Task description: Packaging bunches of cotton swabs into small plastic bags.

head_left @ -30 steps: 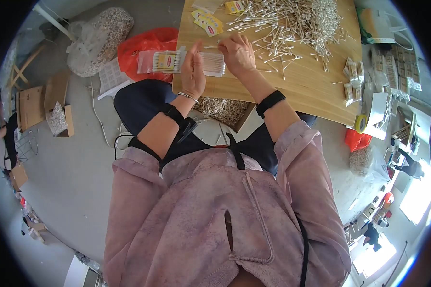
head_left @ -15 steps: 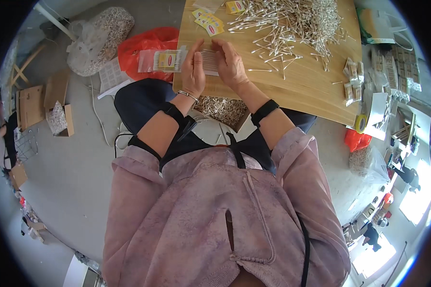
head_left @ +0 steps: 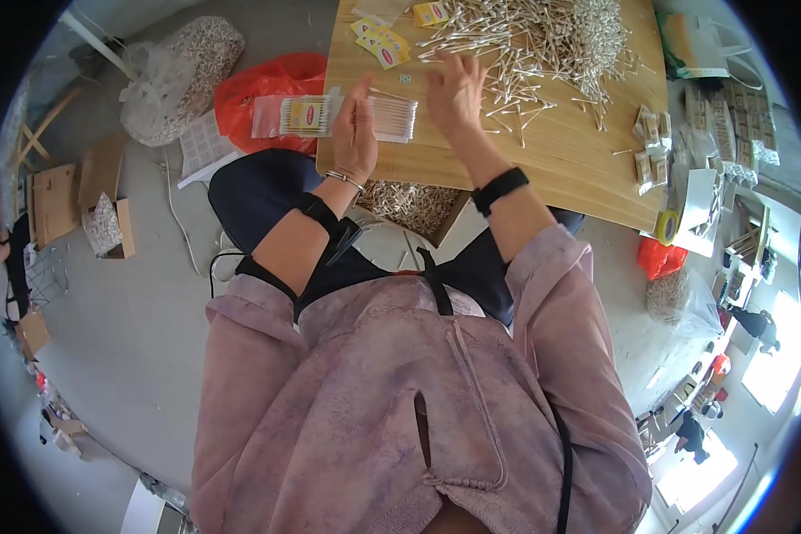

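A neat row of cotton swabs (head_left: 393, 119) lies near the table's front left corner. My left hand (head_left: 354, 141) stands on edge against the row's left end, fingers stretched out and holding nothing. Beyond the row's right end, my right hand (head_left: 457, 96) reaches over the table with its thumb apart from the fingers; nothing shows in it. Its fingertips are at the near edge of a big loose heap of cotton swabs (head_left: 543, 44). Left of my left hand is a clear bag of swabs with a yellow label card (head_left: 309, 116).
Yellow cards (head_left: 381, 44) and a small yellow stack (head_left: 431, 13) lie at the table's far left. Small filled packs (head_left: 651, 147) sit at its right edge. A red plastic bag (head_left: 267, 80) is beside the table, and an open box of swabs (head_left: 409, 206) is below its front edge.
My right hand has left the row's right end and moved away and to the right, toward the heap. The swab row now shows more fully. My left hand has stayed beside it.
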`<state>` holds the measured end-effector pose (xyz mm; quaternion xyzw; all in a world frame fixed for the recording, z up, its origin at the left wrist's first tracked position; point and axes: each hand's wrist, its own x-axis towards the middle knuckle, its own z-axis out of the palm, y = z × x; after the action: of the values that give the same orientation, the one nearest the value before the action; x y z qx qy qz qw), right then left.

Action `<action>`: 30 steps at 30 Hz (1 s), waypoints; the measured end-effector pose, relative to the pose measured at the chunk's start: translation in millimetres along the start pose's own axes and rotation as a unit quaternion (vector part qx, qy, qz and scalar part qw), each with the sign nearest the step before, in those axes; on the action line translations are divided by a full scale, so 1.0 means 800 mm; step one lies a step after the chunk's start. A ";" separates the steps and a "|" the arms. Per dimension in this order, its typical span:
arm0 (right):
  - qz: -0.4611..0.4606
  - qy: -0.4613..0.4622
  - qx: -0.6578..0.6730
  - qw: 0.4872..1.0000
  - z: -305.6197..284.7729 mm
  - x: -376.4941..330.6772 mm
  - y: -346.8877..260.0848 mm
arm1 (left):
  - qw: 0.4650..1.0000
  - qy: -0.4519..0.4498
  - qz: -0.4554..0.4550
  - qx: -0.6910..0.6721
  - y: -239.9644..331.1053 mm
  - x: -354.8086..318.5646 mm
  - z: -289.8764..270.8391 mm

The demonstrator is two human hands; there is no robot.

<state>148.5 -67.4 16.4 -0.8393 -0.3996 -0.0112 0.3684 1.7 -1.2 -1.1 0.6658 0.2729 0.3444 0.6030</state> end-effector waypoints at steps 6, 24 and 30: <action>0.020 -0.157 -0.148 0.976 -0.022 0.039 0.023 | 1.000 0.002 0.001 0.014 0.009 0.000 0.001; -0.002 -0.223 -0.011 0.975 -0.092 -0.098 0.023 | 0.997 0.014 0.037 0.070 0.019 0.008 0.003; 0.033 -0.157 -0.156 0.975 -0.099 -0.062 0.057 | 0.998 0.023 0.049 0.018 0.009 0.007 0.003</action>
<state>167.4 -168.4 30.8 -0.8905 -0.4179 0.0708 0.1655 6.6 1.2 6.6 0.6811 0.2602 0.3837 0.5667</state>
